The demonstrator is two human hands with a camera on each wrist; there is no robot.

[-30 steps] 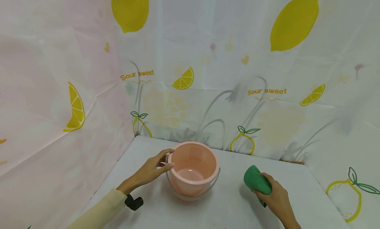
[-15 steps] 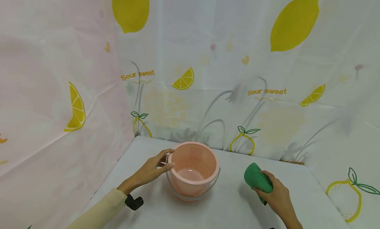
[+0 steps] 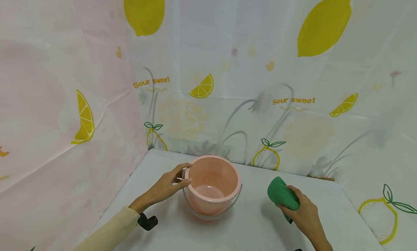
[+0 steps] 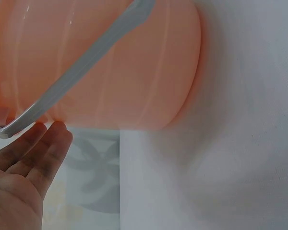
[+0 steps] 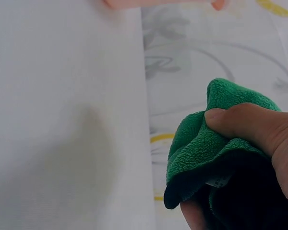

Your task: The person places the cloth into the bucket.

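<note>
A pink bucket with a grey handle stands upright on the white table. My left hand holds its left side, the thumb and index finger at the rim. In the left wrist view, other fingers touch the outer wall beside the handle. To the bucket's right, my right hand grips a green towel bunched into a roll, held over the table with a shadow beneath. The right wrist view shows its fluffy green side under the thumb, a dark edge, a dark inner side and a small pale label.
The white table meets a lemon-print cloth wall behind and a pinkish cloth wall on the left. A black strap piece sits at my left wrist.
My right hand and the green towel have risen slightly, and the towel's upper end tips a little more upward. The left hand and the bucket stay where they were.
</note>
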